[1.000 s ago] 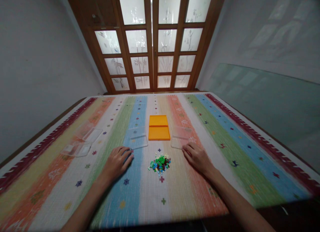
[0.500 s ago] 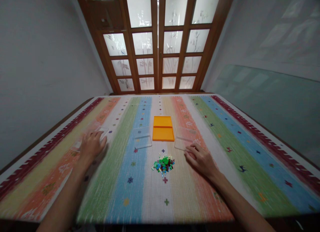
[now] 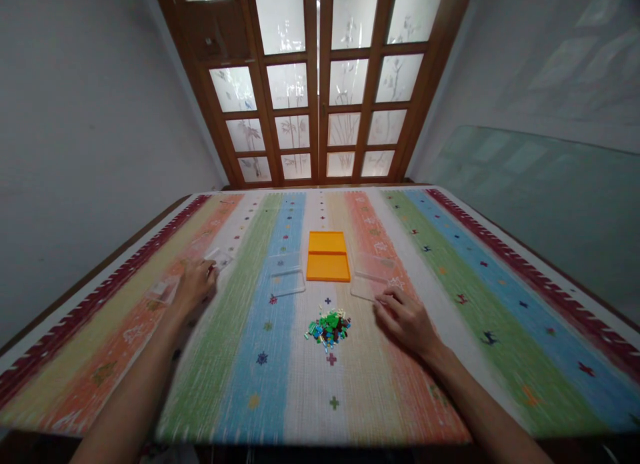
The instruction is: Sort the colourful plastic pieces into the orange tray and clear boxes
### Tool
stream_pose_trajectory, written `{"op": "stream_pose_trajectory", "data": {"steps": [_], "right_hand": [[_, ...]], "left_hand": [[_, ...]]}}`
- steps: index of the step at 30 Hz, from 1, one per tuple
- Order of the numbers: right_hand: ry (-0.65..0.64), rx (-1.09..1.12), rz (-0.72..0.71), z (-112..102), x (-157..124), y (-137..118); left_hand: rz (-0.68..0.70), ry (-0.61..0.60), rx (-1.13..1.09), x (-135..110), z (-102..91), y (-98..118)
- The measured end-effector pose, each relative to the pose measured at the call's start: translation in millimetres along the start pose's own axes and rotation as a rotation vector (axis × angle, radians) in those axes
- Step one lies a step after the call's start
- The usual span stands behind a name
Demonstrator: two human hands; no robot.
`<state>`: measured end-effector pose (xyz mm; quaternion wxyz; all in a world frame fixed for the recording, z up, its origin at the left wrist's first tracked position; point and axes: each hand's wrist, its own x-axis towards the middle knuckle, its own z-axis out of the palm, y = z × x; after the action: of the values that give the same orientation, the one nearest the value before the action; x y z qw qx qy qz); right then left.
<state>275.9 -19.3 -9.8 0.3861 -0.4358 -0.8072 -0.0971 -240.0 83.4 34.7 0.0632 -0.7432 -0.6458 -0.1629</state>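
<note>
My left hand (image 3: 197, 282) is closed at the near edge of a clear plastic case (image 3: 220, 256) on the left of the table. Another see-through piece (image 3: 163, 291) lies to the left of that wrist; I cannot tell whether it belongs to the same case. My right hand (image 3: 404, 319) has its fingers curled together, with thumb and forefinger at the near corner of an opened clear case (image 3: 367, 285). Between the hands, closer to me, lies a small heap of green, blue, dark and pale toy bricks (image 3: 329, 327).
An opened orange case (image 3: 327, 267) lies flat beyond the heap. To its left is another opened clear case (image 3: 287, 282). A striped cloth (image 3: 250, 331) covers the table. Wooden doors with glass panes (image 3: 320, 111) stand behind the far edge.
My left hand has moved right and its spread fingers have closed at the clear case, which now lies slightly farther right. My right hand has stayed at its case corner.
</note>
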Motion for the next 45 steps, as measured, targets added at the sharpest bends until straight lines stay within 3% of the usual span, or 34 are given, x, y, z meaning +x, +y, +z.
{"op": "stream_pose_trajectory", "data": {"steps": [5,10,20,27,40,45], "right_hand": [[-0.006,0.007,-0.005,-1.6,0.9,-1.1],[0.005,0.019,-0.006,-2.3,1.8,-2.4],[0.004,-0.014,0.011,-4.1,1.3,-0.9],[0.02,-0.035,-0.016,-5.9,3.1,1.7],[0.021,-0.042,-0.007,-5.6,2.5,4.7],[0.024,-0.033,-0.004,-6.0,2.4,4.8]], "left_hand": [[0.114,0.038,0.038,-15.9,-8.2,26.7],[0.207,0.024,-0.033,-48.0,-7.4,50.0],[0.231,-0.032,-0.187,-98.9,5.6,75.3],[0.282,0.028,-0.194,-106.1,5.3,82.1],[0.314,0.087,-0.232,-94.5,17.2,79.9],[0.294,0.118,-0.219,-93.8,11.3,86.0]]}}
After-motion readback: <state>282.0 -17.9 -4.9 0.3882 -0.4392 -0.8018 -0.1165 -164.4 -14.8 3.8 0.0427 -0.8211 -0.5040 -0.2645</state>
